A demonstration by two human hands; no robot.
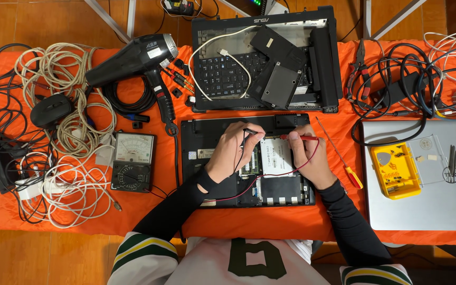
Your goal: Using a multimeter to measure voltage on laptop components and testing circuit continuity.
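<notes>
Beside the open laptop [196, 153], multimeter [132, 161] and screwdriver [341, 155] lie.

Your hands cover part of the opened laptop [246, 161] (probe tips too small to tell); the silver laptop [423, 206] runs off right.

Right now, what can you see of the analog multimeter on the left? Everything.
The analog multimeter lies flat, face up, on the orange cloth, left of the opened black laptop base. Its case is black and looks plastic, with a pale needle-scale window on top and a round selector dial below. White cables lie against its left side. A red lead and a black one run toward the probes in the left hand and right hand. Neither hand touches it.
</notes>
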